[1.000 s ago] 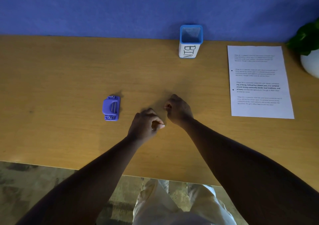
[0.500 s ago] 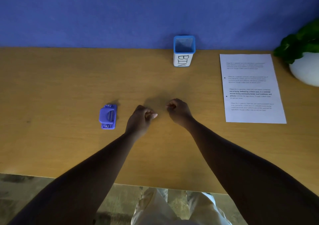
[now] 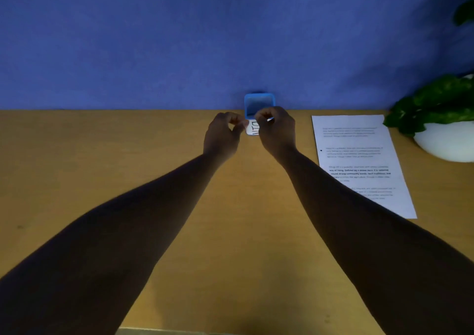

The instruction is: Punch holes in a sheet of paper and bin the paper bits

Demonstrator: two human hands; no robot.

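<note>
Paper bits: too small and blurred to make out; could not tell whether either hand carried any.
Sheet of paper (image 3: 359,160): lay flat on the desk, right of the bin and well apart from it; printed side up, two punched holes near its left edge; lower left corner hidden under the right forearm.
Bin (image 3: 259,103): small square pot, blue rim, white body with black lettering; stood upright at the far edge of the desk against the blue wall; front partly covered by both hands.
Left hand (image 3: 223,134): held just left of the bin, at about rim height; fingers curled, thumb and fingertips drawn together as in a pinch; anything pinched could not be told.
Right hand (image 3: 278,129): held in front of the bin's right side, overlapping its rim; fingers curled, thumb and forefinger drawn together; a small pale patch showed at the fingertips, but could not tell whether paper or the bin's white side.
Hands to each other: close, apart, the bin's label showing in the gap between.
Desk (image 3: 102,155): tan wood, both forearms stretched across it toward the bin.
Plant (image 3: 436,103): green leaves in a white pot, at the desk's far right, just beyond the sheet's top right corner.
Wall (image 3: 154,39): plain blue, behind the desk.
</note>
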